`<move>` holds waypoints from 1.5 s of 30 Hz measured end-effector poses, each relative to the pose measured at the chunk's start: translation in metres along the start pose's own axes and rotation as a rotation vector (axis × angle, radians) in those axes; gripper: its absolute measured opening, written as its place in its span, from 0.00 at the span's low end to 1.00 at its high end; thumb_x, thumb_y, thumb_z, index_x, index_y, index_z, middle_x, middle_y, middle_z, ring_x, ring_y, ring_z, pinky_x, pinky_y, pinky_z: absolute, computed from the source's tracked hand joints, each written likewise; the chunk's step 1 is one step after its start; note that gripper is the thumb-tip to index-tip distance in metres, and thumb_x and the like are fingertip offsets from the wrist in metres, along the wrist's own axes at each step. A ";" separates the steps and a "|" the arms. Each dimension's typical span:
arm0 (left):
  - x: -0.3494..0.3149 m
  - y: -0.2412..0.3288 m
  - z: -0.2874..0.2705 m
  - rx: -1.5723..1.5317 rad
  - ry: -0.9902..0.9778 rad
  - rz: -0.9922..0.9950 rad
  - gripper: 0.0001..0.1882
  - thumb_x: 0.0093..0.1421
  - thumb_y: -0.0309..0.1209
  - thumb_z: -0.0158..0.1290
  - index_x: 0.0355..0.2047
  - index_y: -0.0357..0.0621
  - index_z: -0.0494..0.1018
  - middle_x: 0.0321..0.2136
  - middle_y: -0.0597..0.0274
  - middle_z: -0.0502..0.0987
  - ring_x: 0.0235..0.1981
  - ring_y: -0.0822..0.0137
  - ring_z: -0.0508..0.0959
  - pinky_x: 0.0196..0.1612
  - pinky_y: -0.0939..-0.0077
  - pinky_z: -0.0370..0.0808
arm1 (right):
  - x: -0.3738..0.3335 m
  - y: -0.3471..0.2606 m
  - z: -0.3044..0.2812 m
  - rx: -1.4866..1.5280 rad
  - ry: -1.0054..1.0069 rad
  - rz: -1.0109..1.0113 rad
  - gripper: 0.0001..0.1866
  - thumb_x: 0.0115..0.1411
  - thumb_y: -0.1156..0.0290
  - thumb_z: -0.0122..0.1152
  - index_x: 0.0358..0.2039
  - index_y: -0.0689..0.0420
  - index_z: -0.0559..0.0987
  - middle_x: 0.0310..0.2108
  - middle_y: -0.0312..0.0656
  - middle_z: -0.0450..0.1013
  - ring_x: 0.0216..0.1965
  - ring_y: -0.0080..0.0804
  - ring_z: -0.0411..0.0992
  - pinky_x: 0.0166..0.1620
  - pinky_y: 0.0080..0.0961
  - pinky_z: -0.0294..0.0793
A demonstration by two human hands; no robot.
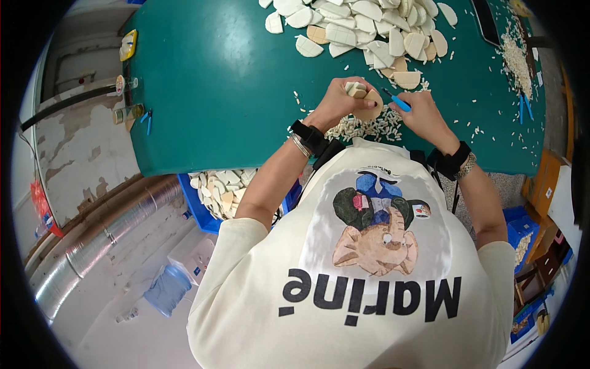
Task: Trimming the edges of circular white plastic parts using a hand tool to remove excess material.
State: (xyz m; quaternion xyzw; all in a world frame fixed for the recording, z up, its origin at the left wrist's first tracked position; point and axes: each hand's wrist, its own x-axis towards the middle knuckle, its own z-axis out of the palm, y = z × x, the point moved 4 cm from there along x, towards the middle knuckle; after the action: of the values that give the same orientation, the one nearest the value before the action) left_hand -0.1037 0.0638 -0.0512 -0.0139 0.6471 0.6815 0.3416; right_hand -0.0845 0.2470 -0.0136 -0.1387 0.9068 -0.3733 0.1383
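Note:
My left hand (338,103) is closed around a few pale half-round pieces (369,112), with the thumb pressed on the front one. In my right hand (426,117) is a slim blue-handled tool (401,104), gripped like a pen. Its thin dark tip points toward the held pieces, and I cannot tell whether it touches them. Small stick-like offcuts (364,128) lie heaped under both hands. Just beyond them rises a large pile of cream half-round pieces (369,31), several scored with lines, on the green table (203,92).
A dark phone-like slab (485,21) lies at the far right, near a heap of offcuts (517,58) and more blue tools (525,107). Jars (127,113) stand at the left edge. Below the table, a blue crate (200,206) holds more half-round pieces.

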 end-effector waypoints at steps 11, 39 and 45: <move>0.000 0.003 0.007 -0.016 -0.030 0.061 0.11 0.47 0.21 0.64 0.32 0.40 0.76 0.28 0.68 0.78 0.29 0.77 0.74 0.34 0.80 0.72 | 0.017 0.014 0.021 0.754 -0.249 0.488 0.21 0.56 0.50 0.63 0.22 0.54 0.71 0.17 0.27 0.63 0.18 0.14 0.59 0.21 0.15 0.57; 0.011 -0.005 0.013 -0.531 0.031 -0.138 0.16 0.56 0.28 0.60 0.42 0.40 0.69 0.35 0.58 0.76 0.34 0.65 0.79 0.31 0.68 0.82 | 0.031 0.005 -0.008 -0.124 0.187 0.271 0.16 0.50 0.63 0.66 0.36 0.59 0.77 0.27 0.52 0.75 0.29 0.49 0.75 0.31 0.36 0.73; 0.013 -0.003 0.004 -0.538 0.031 -0.104 0.19 0.56 0.29 0.60 0.45 0.37 0.68 0.37 0.57 0.76 0.35 0.66 0.80 0.33 0.66 0.83 | 0.036 -0.008 0.011 0.421 -0.032 0.194 0.15 0.54 0.64 0.62 0.37 0.62 0.78 0.28 0.42 0.77 0.28 0.29 0.74 0.33 0.25 0.73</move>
State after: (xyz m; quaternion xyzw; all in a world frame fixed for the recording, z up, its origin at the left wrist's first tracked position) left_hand -0.1101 0.0730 -0.0588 -0.1477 0.4462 0.8102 0.3503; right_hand -0.1124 0.2219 -0.0205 -0.0247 0.8158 -0.5368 0.2139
